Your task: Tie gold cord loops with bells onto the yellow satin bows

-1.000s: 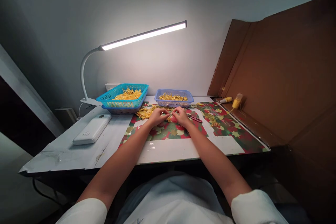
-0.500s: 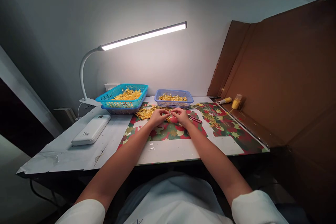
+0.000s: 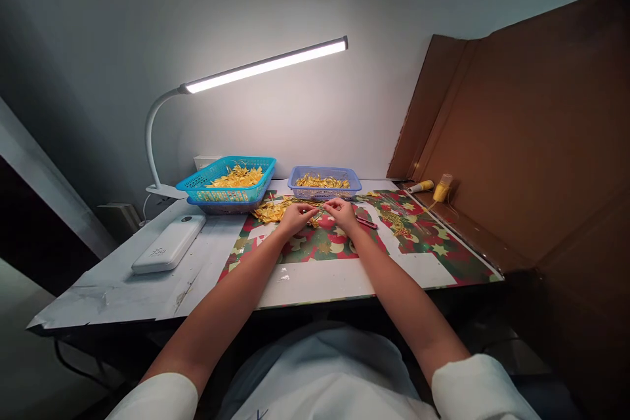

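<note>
Left hand (image 3: 296,217): fingers curled, tips pinched shut on one end of a yellow piece (image 3: 316,214); heel low over the mat.
Right hand (image 3: 342,212): curled the same way, knuckles up, pinching the other end of that piece.
Yellow piece: small and thin, held between both sets of fingertips just above the patterned mat (image 3: 315,249), in front of the purple basket (image 3: 325,195); exact shape too small to tell.
Grip: probably best kept light and right at the fingertips, with wrists propped on the mat for steadiness; a hard squeeze would likely crumple something this thin.
Light: work best kept out in front of the knuckles, under the lamp bar (image 3: 266,65), not in the hands' own shadow.
Loose pile (image 3: 270,210): more yellow pieces on the mat, just left of the left hand and within easy reach.
Red-handled tool (image 3: 367,222): flat on the mat, just right of the right hand; kind unclear.
Purple basket: behind the hands, holding yellow pieces.
Teal basket (image 3: 221,195): further left, heaped with yellow pieces, apparently set on a darker basket.
White power bank (image 3: 167,244): on the bare table (image 3: 123,282), well left.
Yellow spool (image 3: 423,186) and small bottle (image 3: 441,189): far right, against the cardboard wall (image 3: 516,131).
</note>
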`<state>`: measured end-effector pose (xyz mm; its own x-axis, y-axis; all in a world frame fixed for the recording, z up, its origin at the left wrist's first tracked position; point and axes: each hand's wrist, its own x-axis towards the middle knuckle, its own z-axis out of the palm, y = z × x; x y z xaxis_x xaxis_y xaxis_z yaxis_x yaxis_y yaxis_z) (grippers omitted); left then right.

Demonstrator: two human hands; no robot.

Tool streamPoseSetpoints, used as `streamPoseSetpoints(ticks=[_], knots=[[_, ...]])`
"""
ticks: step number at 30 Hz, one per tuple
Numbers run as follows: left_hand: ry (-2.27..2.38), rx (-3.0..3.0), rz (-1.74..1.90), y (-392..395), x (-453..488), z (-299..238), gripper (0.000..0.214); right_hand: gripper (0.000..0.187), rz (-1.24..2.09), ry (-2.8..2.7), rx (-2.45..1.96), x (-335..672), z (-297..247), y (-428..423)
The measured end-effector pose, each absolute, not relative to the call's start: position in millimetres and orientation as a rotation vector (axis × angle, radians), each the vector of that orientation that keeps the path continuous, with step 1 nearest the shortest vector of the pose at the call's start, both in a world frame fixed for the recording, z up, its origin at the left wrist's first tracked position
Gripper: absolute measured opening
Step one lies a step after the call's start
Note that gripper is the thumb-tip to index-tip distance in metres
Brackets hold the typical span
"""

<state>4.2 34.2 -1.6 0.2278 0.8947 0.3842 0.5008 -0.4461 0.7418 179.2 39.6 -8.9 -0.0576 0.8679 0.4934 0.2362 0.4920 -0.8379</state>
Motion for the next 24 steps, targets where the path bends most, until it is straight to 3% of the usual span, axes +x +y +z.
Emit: streamPoseSetpoints(ticks=[8,18,24], knots=[[1.546,2.164,0.963,34.1,1.1,-2.1,0.021,0.019,0.655,-1.441,-1.022,183.2,-9.6,46.5],[1.651,2.164,1.031,38.3,-1.2,-6.5,0.015,0.022,0.641,-1.42,-1.011,184.1,-11.4,47.7],[1.47,1.965,1.224,42.8,-2.6,0.4,0.027,0.023,0.612,-1.456,-0.978,180.6,-11.3,48.8]])
